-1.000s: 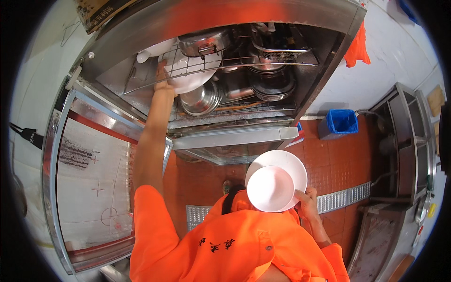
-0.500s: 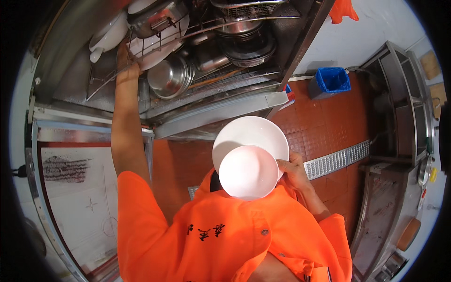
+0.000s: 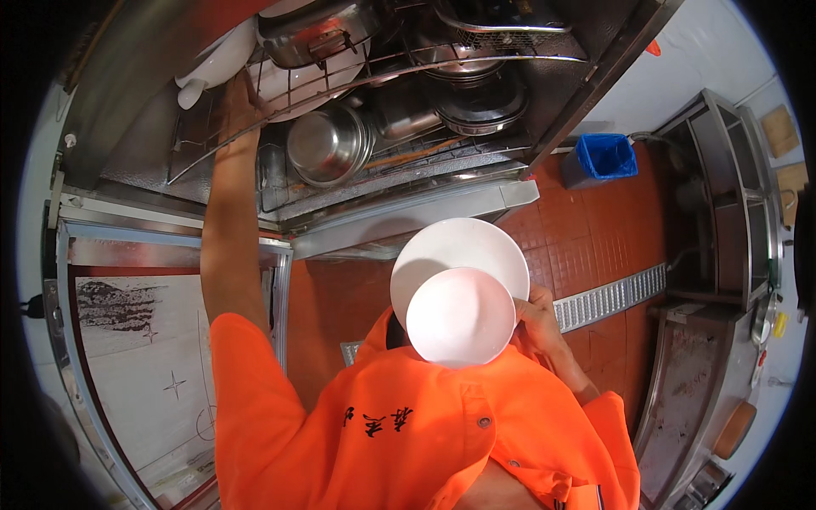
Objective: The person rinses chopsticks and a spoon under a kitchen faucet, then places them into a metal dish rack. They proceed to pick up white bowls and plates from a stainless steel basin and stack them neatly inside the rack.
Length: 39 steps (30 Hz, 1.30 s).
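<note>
My right hand (image 3: 537, 321) is closed on the right edges of a white plate (image 3: 460, 238) and a white bowl (image 3: 460, 319), holding them together in front of my chest. The bowl overlaps the plate's near part. My left arm reaches up into a metal cabinet, and my left hand (image 3: 241, 100) is among the wires of a rack (image 3: 212, 155). Right beside it is a large white dish (image 3: 293, 89), partly covered by the wires and a steel pot (image 3: 316, 34). The left fingers are blurred and hidden, so their grip does not show.
Steel bowls (image 3: 327, 144) and a dark lidded pan (image 3: 480, 102) sit on the lower rack. A white ladle-like piece (image 3: 191, 92) lies left of my hand. On the red tile floor are a blue-lined bin (image 3: 602, 160) and a drain grate (image 3: 612, 297). Metal shelving (image 3: 714, 204) stands at right.
The view has shifted, so the cabinet and its pots appear lower and further right. My left hand stays inside by the white dish; my right hand still holds the plate and bowl.
</note>
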Each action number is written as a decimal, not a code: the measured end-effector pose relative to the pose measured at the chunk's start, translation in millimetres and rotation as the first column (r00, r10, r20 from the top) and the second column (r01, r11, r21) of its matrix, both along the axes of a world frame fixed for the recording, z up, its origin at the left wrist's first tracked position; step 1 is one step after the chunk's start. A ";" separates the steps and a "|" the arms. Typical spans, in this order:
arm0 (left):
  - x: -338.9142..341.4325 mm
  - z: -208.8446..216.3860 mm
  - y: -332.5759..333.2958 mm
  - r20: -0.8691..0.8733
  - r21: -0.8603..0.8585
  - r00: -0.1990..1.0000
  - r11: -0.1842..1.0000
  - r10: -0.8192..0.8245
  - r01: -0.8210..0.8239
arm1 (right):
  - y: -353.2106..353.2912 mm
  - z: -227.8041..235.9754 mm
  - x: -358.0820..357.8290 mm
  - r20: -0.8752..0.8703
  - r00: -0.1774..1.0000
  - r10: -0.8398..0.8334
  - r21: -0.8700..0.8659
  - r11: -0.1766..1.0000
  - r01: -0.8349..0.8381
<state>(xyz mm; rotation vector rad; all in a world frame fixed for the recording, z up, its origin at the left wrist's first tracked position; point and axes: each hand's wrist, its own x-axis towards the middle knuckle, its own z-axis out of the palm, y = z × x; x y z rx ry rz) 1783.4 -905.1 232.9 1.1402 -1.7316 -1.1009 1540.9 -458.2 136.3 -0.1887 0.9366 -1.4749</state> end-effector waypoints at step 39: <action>-46.3 -23.4 318.3 0.005 0.325 0.869 0.823 -0.495 0.467 | 13.8 -0.4 -18.2 0.008 0.988 0.155 0.099 0.983 -0.155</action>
